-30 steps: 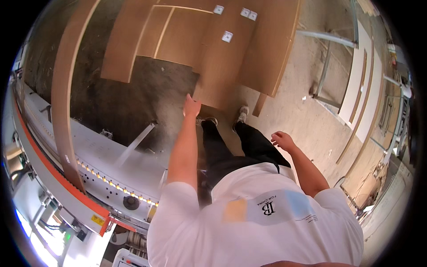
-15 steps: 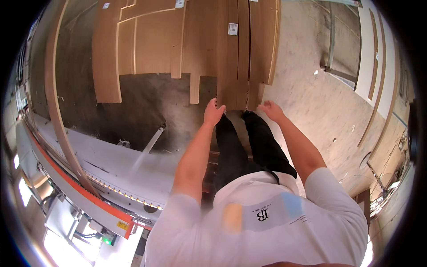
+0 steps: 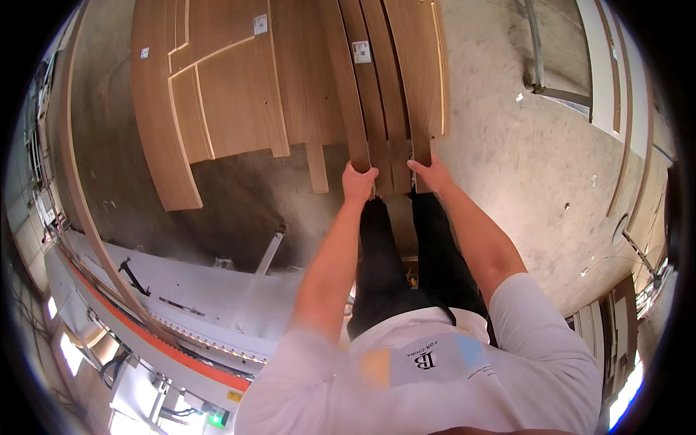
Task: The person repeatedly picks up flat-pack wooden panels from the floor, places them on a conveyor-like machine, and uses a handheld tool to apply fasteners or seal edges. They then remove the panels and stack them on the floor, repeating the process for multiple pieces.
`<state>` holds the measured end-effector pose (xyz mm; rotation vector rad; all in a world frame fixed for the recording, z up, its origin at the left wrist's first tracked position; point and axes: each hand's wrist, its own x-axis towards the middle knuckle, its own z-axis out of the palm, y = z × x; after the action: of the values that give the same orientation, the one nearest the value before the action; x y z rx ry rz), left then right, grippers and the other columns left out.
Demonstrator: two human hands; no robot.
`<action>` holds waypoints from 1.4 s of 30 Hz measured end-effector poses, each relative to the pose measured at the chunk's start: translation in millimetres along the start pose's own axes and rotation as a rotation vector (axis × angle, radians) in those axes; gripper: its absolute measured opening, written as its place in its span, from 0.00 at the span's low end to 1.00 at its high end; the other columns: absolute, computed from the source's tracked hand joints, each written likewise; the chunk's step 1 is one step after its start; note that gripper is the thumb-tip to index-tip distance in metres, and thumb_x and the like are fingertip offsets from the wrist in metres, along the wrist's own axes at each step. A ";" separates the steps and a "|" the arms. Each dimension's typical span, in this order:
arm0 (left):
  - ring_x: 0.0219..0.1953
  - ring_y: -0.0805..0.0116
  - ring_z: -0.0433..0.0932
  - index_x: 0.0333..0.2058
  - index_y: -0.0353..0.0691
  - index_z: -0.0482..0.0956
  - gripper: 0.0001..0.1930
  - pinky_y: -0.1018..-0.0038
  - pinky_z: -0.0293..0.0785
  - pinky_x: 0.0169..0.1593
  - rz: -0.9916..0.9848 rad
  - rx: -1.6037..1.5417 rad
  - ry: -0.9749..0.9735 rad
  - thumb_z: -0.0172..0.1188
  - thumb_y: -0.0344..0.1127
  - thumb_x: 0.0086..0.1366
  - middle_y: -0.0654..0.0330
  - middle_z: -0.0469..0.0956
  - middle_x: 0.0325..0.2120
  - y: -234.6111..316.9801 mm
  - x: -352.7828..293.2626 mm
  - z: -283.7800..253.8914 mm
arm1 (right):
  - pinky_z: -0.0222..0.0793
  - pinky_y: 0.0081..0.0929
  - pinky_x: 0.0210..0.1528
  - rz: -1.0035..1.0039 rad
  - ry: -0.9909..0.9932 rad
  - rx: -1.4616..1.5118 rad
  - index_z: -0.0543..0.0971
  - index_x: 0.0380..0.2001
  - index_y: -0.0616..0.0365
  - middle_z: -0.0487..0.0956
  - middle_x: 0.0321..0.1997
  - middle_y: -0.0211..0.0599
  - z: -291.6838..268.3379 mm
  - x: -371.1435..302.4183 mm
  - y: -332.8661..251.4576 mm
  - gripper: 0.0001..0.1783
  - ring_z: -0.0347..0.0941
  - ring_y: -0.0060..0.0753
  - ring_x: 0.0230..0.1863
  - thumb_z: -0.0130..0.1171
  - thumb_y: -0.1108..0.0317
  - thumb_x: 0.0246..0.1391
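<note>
"So, what are the hands doing?"

"The left hand [image 3: 358, 184] grasps the near end of the left wood-grain strip [image 3: 346, 101], thumb at its inner edge. The right hand [image 3: 431, 175] grips the right wood-grain strip [image 3: 420, 148] likewise. The underside of either grip is hidden."

"And between them?"

"Middle strips [image 3: 372, 94], one bearing a white label [image 3: 361, 51]. Everything sits straight ahead of the black trousers [image 3: 378, 250], right of the wide brown panels [image 3: 232, 94]."

"Which step is this?"

"Taking hold at the near ends, I'd judge. The next move seems to call for an even, level grip, so neither outer strip twists or drags its neighbours."

"Which way do they point?"

"Lengthwise, away from the body: near ends by the legs, the long axis leaning slightly left, far ends cut off by the top edge."
</note>
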<state>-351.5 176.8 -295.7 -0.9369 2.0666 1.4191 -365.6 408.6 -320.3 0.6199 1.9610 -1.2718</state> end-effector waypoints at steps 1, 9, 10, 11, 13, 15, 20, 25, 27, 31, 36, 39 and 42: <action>0.50 0.48 0.80 0.50 0.29 0.75 0.30 0.61 0.75 0.54 -0.002 0.054 0.029 0.69 0.41 0.51 0.43 0.81 0.46 8.3 -0.3 1.2 | 0.67 0.35 0.62 0.003 0.003 0.016 0.71 0.61 0.62 0.78 0.58 0.43 0.4 6.4 6.7 0.37 0.73 0.37 0.60 0.69 0.53 0.55; 0.50 0.53 0.81 0.52 0.31 0.74 0.32 0.63 0.75 0.54 0.046 -0.098 0.020 0.74 0.43 0.51 0.47 0.82 0.46 -15.3 10.5 12.6 | 0.68 0.36 0.62 0.125 -0.118 0.189 0.70 0.62 0.65 0.77 0.60 0.44 2.9 -20.0 -28.4 0.40 0.73 0.38 0.60 0.73 0.58 0.50; 0.50 0.53 0.81 0.52 0.31 0.74 0.33 0.64 0.75 0.54 0.042 -0.100 0.007 0.74 0.43 0.51 0.48 0.82 0.46 -12.2 10.9 11.2 | 0.68 0.36 0.62 0.146 -0.124 0.226 0.70 0.62 0.65 0.77 0.60 0.44 -0.5 -29.8 -47.3 0.40 0.73 0.38 0.60 0.73 0.59 0.50; 0.50 0.54 0.81 0.52 0.32 0.74 0.33 0.64 0.75 0.54 0.039 -0.095 -0.011 0.75 0.43 0.51 0.48 0.82 0.46 -9.0 10.2 9.2 | 0.69 0.36 0.62 0.140 -0.120 0.256 0.71 0.62 0.64 0.77 0.59 0.43 2.4 -25.5 -38.9 0.40 0.73 0.38 0.59 0.75 0.60 0.48; 0.50 0.57 0.81 0.52 0.32 0.74 0.34 0.65 0.75 0.54 0.074 -0.101 -0.035 0.76 0.43 0.50 0.50 0.82 0.46 -6.6 13.3 8.5 | 0.70 0.37 0.60 0.118 -0.116 0.320 0.72 0.61 0.63 0.78 0.58 0.43 6.8 -9.6 -24.1 0.41 0.74 0.38 0.58 0.77 0.63 0.44; 0.49 0.58 0.81 0.52 0.32 0.74 0.34 0.66 0.75 0.54 0.073 -0.101 -0.043 0.76 0.43 0.50 0.50 0.82 0.46 -10.2 14.0 9.7 | 0.70 0.37 0.61 0.079 -0.178 0.392 0.72 0.61 0.63 0.78 0.58 0.42 7.9 -7.4 -22.6 0.40 0.74 0.38 0.58 0.77 0.63 0.45; 0.51 0.63 0.78 0.56 0.32 0.70 0.34 0.67 0.74 0.55 0.104 -0.165 -0.275 0.75 0.36 0.53 0.53 0.79 0.49 -5.2 16.1 -2.8 | 0.70 0.38 0.60 0.160 -0.268 0.445 0.70 0.62 0.63 0.78 0.58 0.42 3.9 -7.3 -16.9 0.43 0.74 0.39 0.58 0.77 0.62 0.45; 0.52 0.63 0.77 0.58 0.31 0.67 0.37 0.67 0.74 0.56 0.111 -0.090 -0.292 0.76 0.36 0.52 0.53 0.78 0.50 -0.8 -3.5 4.9 | 0.71 0.38 0.59 0.148 -0.137 0.504 0.71 0.60 0.65 0.78 0.57 0.45 0.5 -21.0 7.0 0.43 0.75 0.40 0.57 0.79 0.61 0.43; 0.54 0.61 0.76 0.59 0.31 0.66 0.38 0.65 0.73 0.57 0.083 -0.137 -0.329 0.76 0.37 0.52 0.51 0.77 0.51 -11.8 -12.4 9.5 | 0.71 0.38 0.58 0.128 -0.123 0.460 0.72 0.60 0.65 0.78 0.57 0.44 -4.7 -39.7 6.1 0.42 0.75 0.39 0.56 0.78 0.62 0.43; 0.55 0.59 0.76 0.60 0.32 0.66 0.39 0.64 0.71 0.59 0.126 -0.074 -0.313 0.76 0.37 0.52 0.49 0.77 0.52 -84.8 -34.0 10.7 | 0.72 0.35 0.57 0.169 -0.163 0.613 0.76 0.56 0.64 0.81 0.53 0.40 30.7 -59.4 71.3 0.34 0.77 0.35 0.52 0.77 0.65 0.45; 0.57 0.59 0.75 0.60 0.32 0.66 0.41 0.64 0.70 0.61 0.040 -0.011 -0.317 0.77 0.37 0.51 0.50 0.76 0.54 -140.9 -54.5 -24.4 | 0.71 0.33 0.57 0.272 -0.161 0.604 0.76 0.55 0.64 0.81 0.52 0.38 81.2 -93.0 89.0 0.33 0.76 0.33 0.52 0.77 0.68 0.45; 0.57 0.59 0.75 0.60 0.32 0.67 0.40 0.63 0.70 0.61 0.002 0.024 -0.335 0.77 0.36 0.52 0.51 0.77 0.54 -144.7 -58.4 -56.9 | 0.70 0.34 0.57 0.307 -0.195 0.613 0.76 0.54 0.64 0.80 0.52 0.39 117.3 -96.1 113.6 0.33 0.75 0.33 0.53 0.77 0.67 0.46; 0.56 0.59 0.76 0.60 0.32 0.67 0.40 0.63 0.71 0.60 -0.009 -0.020 -0.326 0.77 0.37 0.52 0.51 0.77 0.53 -168.2 -57.9 -70.5 | 0.70 0.33 0.57 0.292 -0.232 0.642 0.76 0.54 0.64 0.80 0.52 0.39 130.8 -104.7 101.9 0.32 0.75 0.33 0.53 0.77 0.66 0.46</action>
<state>-186.7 87.3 -333.8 -0.6686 1.8076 1.4803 -187.3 328.1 -332.9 0.9740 1.2043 -1.6940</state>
